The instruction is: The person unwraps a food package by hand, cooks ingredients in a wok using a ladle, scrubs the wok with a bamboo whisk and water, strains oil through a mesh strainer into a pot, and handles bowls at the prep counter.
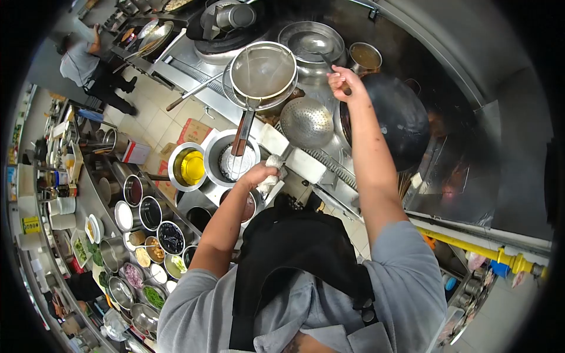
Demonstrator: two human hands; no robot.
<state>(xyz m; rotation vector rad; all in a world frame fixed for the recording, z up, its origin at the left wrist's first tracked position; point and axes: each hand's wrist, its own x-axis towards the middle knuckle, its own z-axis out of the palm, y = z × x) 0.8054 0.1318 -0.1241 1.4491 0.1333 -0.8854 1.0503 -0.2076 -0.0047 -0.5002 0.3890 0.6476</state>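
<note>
My left hand (257,175) is closed around a bunched pale cloth (274,169), beside the rim of a steel pot (254,141). Stretched over the stove, my right hand (347,84) pinches the dark handle of a ladle (325,59). The ladle's far end dips into a wide metal basin (286,36); its bowl is hard to make out. Below that hand lies a perforated strainer (306,122). A black wok (397,120) stands to the right, partly behind my right forearm. A fine mesh sieve (263,70) rests on a bowl to the left.
A pot of yellow oil (192,167) stands left of the steel pot. A small pot of brown liquid (365,57) is near the back wall. Containers of chopped ingredients (154,297) line the left counter. Another person (82,65) stands at the far left. A flame (450,189) glows at right.
</note>
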